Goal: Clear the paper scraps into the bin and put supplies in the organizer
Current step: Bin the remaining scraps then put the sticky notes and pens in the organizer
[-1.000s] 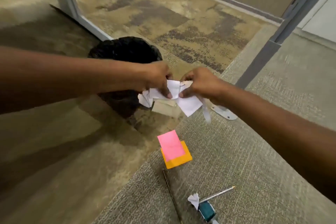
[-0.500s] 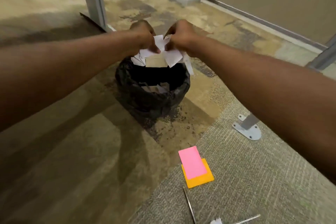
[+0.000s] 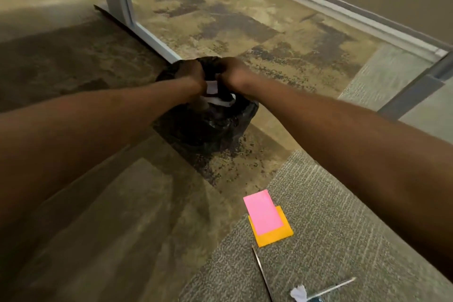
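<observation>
Lowered now into the mouth of the bin (image 3: 208, 127), where half a second ago held above its rim and a second ago out over the carpet near the sticky pads. Both hands side by side over the far part of the opening: left hand (image 3: 192, 75) curled closed, right hand (image 3: 231, 72) curled closed, a white corner of the paper scraps (image 3: 211, 87) pinched between them. More white paper (image 3: 220, 102) just below, against the black liner; whether already dropped or part of the same bundle, cannot tell.

Judged from this: release about due, with the load well inside the rim, so little chance of scraps fluttering out onto the floor. First half of the task close to done for this handful, not for the whole job.

Counted on the near carpet, well apart from the bin: one pink sticky pad (image 3: 264, 212) lying on one orange sticky pad (image 3: 274, 234); one dark thin pencil (image 3: 262, 274); one pale stick-like pen (image 3: 335, 285); one small white scrap (image 3: 297, 293) at the near edge, touching a teal object mostly cut off by the frame. One bin. No organizer anywhere in view, so supplies yet to be stowed, and one scrap yet to be binned.
</observation>
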Tool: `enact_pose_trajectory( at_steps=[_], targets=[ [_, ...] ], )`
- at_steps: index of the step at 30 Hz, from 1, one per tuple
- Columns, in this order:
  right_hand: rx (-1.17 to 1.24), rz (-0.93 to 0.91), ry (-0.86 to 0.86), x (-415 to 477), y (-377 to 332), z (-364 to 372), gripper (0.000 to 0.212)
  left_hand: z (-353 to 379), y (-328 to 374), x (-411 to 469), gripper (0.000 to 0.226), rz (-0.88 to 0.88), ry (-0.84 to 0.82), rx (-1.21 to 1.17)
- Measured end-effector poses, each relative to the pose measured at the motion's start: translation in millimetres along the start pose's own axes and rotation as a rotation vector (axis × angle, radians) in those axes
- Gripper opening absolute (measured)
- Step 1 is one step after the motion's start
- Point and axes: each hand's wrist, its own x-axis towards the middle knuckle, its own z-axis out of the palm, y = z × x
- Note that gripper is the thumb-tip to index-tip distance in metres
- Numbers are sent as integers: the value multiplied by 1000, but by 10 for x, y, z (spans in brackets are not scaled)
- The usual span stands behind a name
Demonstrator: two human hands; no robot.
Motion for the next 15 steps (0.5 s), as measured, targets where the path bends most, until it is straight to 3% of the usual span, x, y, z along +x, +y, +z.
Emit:
enact_pose_trajectory(
  at_steps=[6, 10, 13, 15],
  targets=[
    [-145, 4, 70, -414, 278, -121, 25, 30, 369, -122, 23, 229, 136, 51],
    [-180, -95, 162, -901, 592, -134, 20, 162, 658, -472, 30, 457, 307, 194],
    [-220, -73, 275, -1323, 899, -108, 36, 364, 895, -897, 40, 638, 429, 283],
    [-203, -38, 323, -1642, 1128, -88, 42, 543, 1041, -1163, 48, 769, 383, 320]
  ],
)
